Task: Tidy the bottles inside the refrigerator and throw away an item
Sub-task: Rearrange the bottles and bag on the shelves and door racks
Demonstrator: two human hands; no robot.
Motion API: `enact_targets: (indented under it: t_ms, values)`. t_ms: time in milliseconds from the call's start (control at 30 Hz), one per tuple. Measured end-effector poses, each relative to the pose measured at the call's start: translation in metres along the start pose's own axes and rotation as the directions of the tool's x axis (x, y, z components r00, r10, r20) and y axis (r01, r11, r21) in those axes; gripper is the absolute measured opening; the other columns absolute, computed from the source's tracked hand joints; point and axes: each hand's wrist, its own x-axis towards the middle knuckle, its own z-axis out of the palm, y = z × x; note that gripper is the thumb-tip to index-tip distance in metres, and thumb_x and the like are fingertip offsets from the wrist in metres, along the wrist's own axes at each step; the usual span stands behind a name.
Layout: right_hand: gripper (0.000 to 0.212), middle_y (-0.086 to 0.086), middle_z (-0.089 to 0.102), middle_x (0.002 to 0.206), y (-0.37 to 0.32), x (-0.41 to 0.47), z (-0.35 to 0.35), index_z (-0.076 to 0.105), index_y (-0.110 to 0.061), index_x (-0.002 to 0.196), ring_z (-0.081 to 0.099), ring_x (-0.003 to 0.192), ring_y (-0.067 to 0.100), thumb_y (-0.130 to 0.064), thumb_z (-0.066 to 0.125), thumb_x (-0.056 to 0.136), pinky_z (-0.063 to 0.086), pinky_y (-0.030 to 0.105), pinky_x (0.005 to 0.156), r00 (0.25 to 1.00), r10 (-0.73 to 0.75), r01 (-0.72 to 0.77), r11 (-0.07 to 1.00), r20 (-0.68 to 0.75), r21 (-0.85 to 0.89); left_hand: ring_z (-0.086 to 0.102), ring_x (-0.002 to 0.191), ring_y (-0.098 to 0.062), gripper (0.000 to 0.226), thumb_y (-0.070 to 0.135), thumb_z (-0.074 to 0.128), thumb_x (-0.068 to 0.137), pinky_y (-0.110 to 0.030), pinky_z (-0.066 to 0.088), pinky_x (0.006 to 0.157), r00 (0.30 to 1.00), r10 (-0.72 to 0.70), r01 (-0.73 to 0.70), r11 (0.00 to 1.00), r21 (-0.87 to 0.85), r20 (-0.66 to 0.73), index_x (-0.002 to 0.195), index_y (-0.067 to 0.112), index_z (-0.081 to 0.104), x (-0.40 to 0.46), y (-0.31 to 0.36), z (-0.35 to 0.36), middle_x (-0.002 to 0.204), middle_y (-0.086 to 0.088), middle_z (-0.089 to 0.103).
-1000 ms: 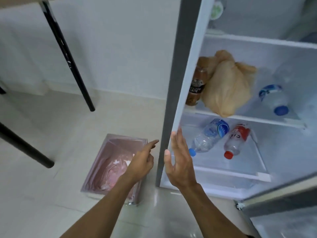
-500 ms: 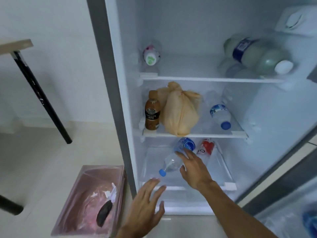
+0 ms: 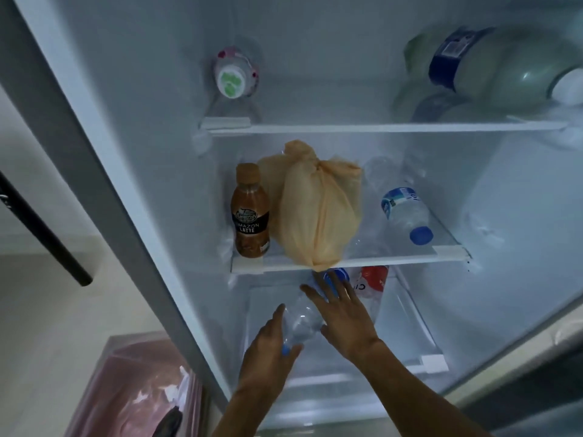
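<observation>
Both hands are working on the lowest shelf [image 3: 435, 362] of the open refrigerator [image 3: 151, 171], where a clear water bottle [image 3: 301, 323] with a blue cap is lying on its side toward the shelf's left edge, cap pointing at the front edge. The left hand [image 3: 268, 351] is cupping the cap end with its fingers curled around the neck, and the right hand [image 3: 344, 316] is lying over the bottle's body with fingers spread wide across it. Just beside it, a bottle with a red label [image 3: 372, 283] is lying toward the back edge. On the middle shelf [image 3: 448, 252] a brown latte bottle [image 3: 250, 216] is standing upright at the left front corner, touching a tied orange bag [image 3: 318, 209]; a blue-capped bottle [image 3: 405, 211] is lying near the right edge. On the top shelf [image 3: 378, 127] a white-capped bottle [image 3: 235, 77] is lying at the left edge and large bottles [image 3: 492, 67] are lying at the right. A pink-lined bin [image 3: 132, 389] is sitting on the floor beside the refrigerator.
</observation>
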Motion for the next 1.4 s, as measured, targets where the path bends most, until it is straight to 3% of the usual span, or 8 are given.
enact_targets:
  t_ms: [200,467,633,833,933,1067,1233,1400]
  values:
    - [0.097,-0.001,0.043,0.154,0.000,-0.014,-0.020,0.038,-0.036,0.146,0.049,0.136,0.028,-0.054,0.082,0.061,0.049,0.053,0.100,0.998,-0.058,0.057,0.998,0.032,0.026,0.057,0.117,-0.001,0.081,0.031,0.080,0.078,-0.003,0.036,0.095,0.988,0.128,-0.136,0.986,-0.100,-0.084,0.144,0.039,0.033,-0.034,-0.009,-0.011,0.132,0.016,0.056]
    - [0.095,-0.007,0.040,0.155,-0.010,-0.044,-0.067,0.032,-0.034,0.149,0.038,0.142,0.015,-0.057,0.074,0.068,0.046,0.040,0.107,0.999,-0.030,0.033,0.948,-0.017,0.317,0.053,0.117,0.007,0.093,0.047,0.088,0.064,-0.002,0.036,0.095,0.975,0.189,-0.210,0.956,-0.207,-0.115,0.143,0.031,0.042,-0.054,0.021,-0.043,0.134,0.019,0.054]
    - [0.096,-0.017,0.058,0.136,-0.031,-0.068,-0.129,0.043,-0.037,0.144,0.056,0.121,0.004,-0.066,0.080,0.061,0.049,0.029,0.098,0.980,0.200,-0.163,0.835,-0.014,0.526,0.054,0.117,0.009,0.082,0.041,0.090,0.063,-0.016,0.046,0.099,0.923,0.355,-0.380,0.899,-0.216,-0.145,0.132,0.045,0.046,-0.072,0.090,-0.086,0.126,0.035,0.055]
    - [0.056,-0.019,0.070,0.093,-0.051,-0.102,-0.209,0.062,-0.044,0.110,0.067,0.086,-0.001,-0.046,0.085,0.059,0.057,0.026,0.076,0.943,0.332,-0.249,0.670,0.018,0.699,0.061,0.109,0.004,0.072,0.046,0.084,0.067,-0.032,0.053,0.093,0.863,0.496,-0.505,0.846,-0.170,-0.096,0.131,0.035,0.053,-0.097,0.161,-0.131,0.118,0.017,0.066]
    - [0.045,-0.009,0.071,0.085,-0.062,-0.120,-0.251,0.067,-0.034,0.096,0.069,0.076,0.013,-0.045,0.085,0.057,0.061,0.038,0.067,0.932,0.360,-0.280,0.635,0.045,0.720,0.061,0.108,-0.003,0.084,0.059,0.082,0.066,-0.029,0.053,0.094,0.830,0.552,-0.557,0.824,-0.104,-0.080,0.136,0.025,0.051,-0.115,0.188,-0.156,0.123,0.010,0.065]
    - [0.051,-0.005,0.073,0.082,-0.083,-0.144,-0.313,0.068,-0.024,0.093,0.070,0.076,0.011,-0.050,0.087,0.054,0.060,0.038,0.077,0.931,0.364,-0.274,0.671,0.016,0.688,0.062,0.099,-0.002,0.078,0.052,0.084,0.066,-0.003,0.044,0.083,0.790,0.612,-0.614,0.786,-0.081,-0.045,0.132,0.026,0.050,-0.155,0.232,-0.196,0.114,0.016,0.062]
    - [0.053,-0.007,0.075,0.088,-0.111,-0.181,-0.372,0.068,-0.028,0.098,0.072,0.082,0.010,-0.053,0.087,0.055,0.062,0.035,0.078,0.921,0.391,-0.286,0.671,0.002,0.684,0.066,0.086,0.005,0.068,0.042,0.087,0.062,-0.017,0.053,0.080,0.754,0.657,-0.653,0.750,-0.100,0.004,0.118,0.029,0.051,-0.193,0.274,-0.221,0.100,0.014,0.070]
    - [0.084,-0.005,0.071,0.112,-0.102,-0.238,-0.398,0.058,-0.033,0.130,0.067,0.099,0.009,-0.066,0.084,0.057,0.056,0.033,0.092,0.888,0.452,-0.415,0.700,0.089,0.581,0.067,0.086,-0.005,0.070,0.051,0.083,0.059,-0.033,0.060,0.078,0.715,0.692,-0.690,0.721,-0.058,0.095,0.117,0.031,0.049,-0.225,0.302,-0.214,0.100,0.010,0.068]
